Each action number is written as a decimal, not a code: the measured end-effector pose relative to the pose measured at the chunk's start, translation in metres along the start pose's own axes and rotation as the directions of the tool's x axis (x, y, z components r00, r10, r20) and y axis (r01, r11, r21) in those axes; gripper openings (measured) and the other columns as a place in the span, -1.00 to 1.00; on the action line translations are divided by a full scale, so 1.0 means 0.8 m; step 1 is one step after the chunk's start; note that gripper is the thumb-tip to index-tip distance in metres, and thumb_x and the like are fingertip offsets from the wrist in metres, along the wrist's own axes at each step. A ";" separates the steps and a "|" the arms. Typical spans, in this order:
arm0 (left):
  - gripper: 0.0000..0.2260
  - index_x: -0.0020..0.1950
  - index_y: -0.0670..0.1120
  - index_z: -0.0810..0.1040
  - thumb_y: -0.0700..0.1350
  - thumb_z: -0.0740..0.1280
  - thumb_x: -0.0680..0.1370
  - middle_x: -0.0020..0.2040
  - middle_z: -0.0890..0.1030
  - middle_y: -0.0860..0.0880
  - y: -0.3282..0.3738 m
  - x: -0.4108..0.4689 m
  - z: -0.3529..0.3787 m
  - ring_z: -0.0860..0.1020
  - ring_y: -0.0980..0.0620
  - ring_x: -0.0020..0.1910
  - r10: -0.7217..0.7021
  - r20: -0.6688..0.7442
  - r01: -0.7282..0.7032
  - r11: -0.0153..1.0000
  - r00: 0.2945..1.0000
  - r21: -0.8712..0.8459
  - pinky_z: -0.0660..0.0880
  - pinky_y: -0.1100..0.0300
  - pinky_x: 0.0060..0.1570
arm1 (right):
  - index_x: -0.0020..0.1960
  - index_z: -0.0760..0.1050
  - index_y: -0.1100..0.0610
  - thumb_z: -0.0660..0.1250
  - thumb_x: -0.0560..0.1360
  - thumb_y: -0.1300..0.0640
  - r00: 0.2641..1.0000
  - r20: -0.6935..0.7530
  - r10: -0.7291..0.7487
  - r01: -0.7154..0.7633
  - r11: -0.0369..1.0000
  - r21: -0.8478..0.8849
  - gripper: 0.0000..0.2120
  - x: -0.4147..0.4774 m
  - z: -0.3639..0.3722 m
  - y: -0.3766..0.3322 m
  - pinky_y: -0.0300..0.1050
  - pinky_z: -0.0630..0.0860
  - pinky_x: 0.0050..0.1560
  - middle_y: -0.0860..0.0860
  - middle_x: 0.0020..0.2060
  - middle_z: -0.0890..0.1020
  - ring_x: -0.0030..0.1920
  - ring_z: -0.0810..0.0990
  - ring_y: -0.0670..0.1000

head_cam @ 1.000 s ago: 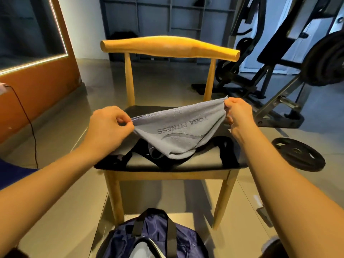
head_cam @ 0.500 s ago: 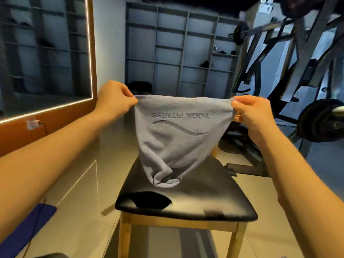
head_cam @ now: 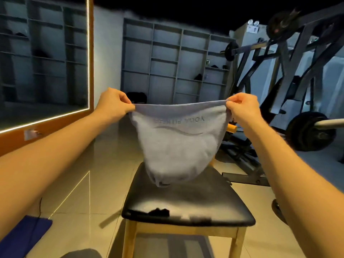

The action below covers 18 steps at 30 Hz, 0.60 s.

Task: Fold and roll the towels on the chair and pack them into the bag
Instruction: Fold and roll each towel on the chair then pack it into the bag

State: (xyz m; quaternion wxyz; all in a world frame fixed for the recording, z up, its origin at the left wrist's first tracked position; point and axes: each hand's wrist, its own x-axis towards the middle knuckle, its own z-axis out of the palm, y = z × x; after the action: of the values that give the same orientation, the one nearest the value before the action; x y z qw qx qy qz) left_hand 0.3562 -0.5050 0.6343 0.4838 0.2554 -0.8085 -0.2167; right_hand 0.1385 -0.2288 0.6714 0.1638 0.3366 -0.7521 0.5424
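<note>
Wide look at the room: the wall shelves (head_cam: 175, 60) fill the back, and a few of their compartments hold small dark items, too far off to name. On the right stands the weight rack (head_cam: 286, 75), with a barbell plate (head_cam: 310, 131) low beside it. Centre floor is the chair (head_cam: 186, 205), a black padded seat on pale wooden legs. Above that seat hangs the towel (head_cam: 178, 146), grey and stretched out by its top edge, with its lettering mirrored from this side. Its lower end is bunched and dangles just over the back of the seat; whether it touches the cushion, I can't tell. The left hand (head_cam: 113, 104) pinches the left top corner, fingers curled onto the cloth. The right hand (head_cam: 242, 107) pinches the right top corner the same way, thumb and fingertips clamped on the hem. The hands are well apart, with the edge pulled taut between them. At the seat's front lip sits a small dark scrap (head_cam: 159, 212), blurred.
</note>
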 end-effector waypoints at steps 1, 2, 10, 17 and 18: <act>-0.97 -0.14 -0.12 0.68 -0.20 0.48 0.50 -0.22 0.61 -0.05 0.000 0.002 0.002 0.54 0.04 -0.20 0.002 0.001 -0.002 1.000 1.000 0.005 0.51 0.09 -0.12 | -0.14 0.60 0.09 0.32 0.56 0.28 0.998 -0.070 -0.011 0.010 1.000 -0.017 -0.84 0.004 0.003 0.005 -0.07 0.55 -0.22 -0.02 -0.25 0.60 -0.18 0.59 0.05; -0.97 -0.13 -0.13 0.67 -0.20 0.48 0.51 -0.22 0.61 -0.06 0.000 0.005 0.004 0.54 0.03 -0.19 0.009 0.001 -0.009 1.000 1.000 0.012 0.50 0.09 -0.13 | -0.11 0.60 0.08 0.33 0.56 0.26 0.995 -0.095 -0.025 0.023 1.000 -0.020 -0.86 0.007 0.004 0.009 -0.10 0.53 -0.22 -0.04 -0.25 0.60 -0.19 0.57 0.01; -0.94 -0.18 -0.11 0.62 -0.20 0.49 0.44 -0.23 0.61 -0.04 0.005 0.032 0.032 0.55 -0.02 -0.20 0.109 -0.035 -0.106 0.993 0.993 0.059 0.45 0.14 -0.17 | 0.12 0.58 0.23 0.29 0.59 0.29 0.919 0.310 0.243 -0.361 0.836 0.414 -0.84 0.022 -0.018 0.023 -0.24 0.47 -0.48 0.08 -0.25 0.59 -0.49 0.48 -0.07; -0.84 -0.03 -0.15 0.73 -0.32 0.41 0.47 -0.14 0.71 -0.18 -0.017 0.045 0.089 0.62 0.05 -0.24 -0.053 0.228 0.038 0.997 0.972 0.072 0.62 0.22 -0.20 | 0.11 0.54 0.30 0.26 0.61 0.38 0.905 0.193 0.380 -0.426 0.813 0.396 -0.87 0.035 0.013 0.094 -0.04 0.70 -0.21 0.28 0.07 0.63 -0.14 0.74 0.22; -0.84 -0.05 -0.16 0.72 -0.34 0.39 0.49 -0.12 0.70 -0.22 -0.020 0.048 0.099 0.62 -0.01 -0.25 -0.121 0.238 0.110 0.992 0.964 0.060 0.64 0.20 -0.23 | 0.04 0.55 0.27 0.24 0.61 0.39 0.915 0.178 0.362 -0.403 0.803 0.439 -0.88 0.039 0.026 0.101 0.00 0.71 -0.12 0.29 0.09 0.63 -0.08 0.73 0.25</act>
State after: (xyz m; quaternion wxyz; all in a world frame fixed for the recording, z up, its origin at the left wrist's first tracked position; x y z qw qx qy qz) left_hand 0.2730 -0.5332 0.6159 0.3625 0.2852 -0.8498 -0.2552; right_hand 0.0637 -0.2434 0.6261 -0.0669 0.2304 -0.6580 0.7138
